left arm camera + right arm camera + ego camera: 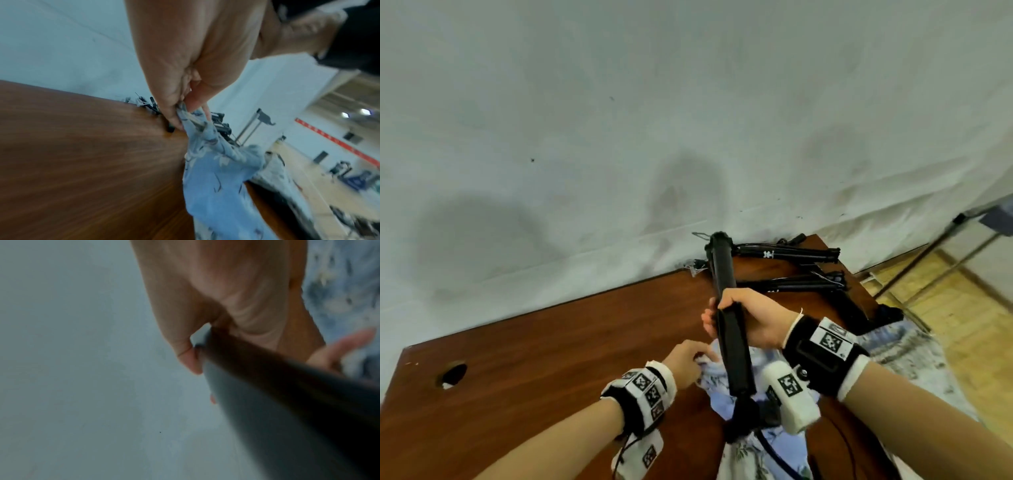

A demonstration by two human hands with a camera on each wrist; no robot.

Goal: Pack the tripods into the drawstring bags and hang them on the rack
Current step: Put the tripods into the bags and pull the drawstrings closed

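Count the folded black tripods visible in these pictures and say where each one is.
3: one tripod gripped by the right hand over the bag; two lying on the table's far end. More may be hidden.

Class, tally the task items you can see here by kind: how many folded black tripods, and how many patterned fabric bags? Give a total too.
Tripods: 3, one gripped by the right hand, two lying on the table behind.
Bags: 2, a blue floral bag pinched by the left hand, and a grey patterned bag at the right.
Total: 5.
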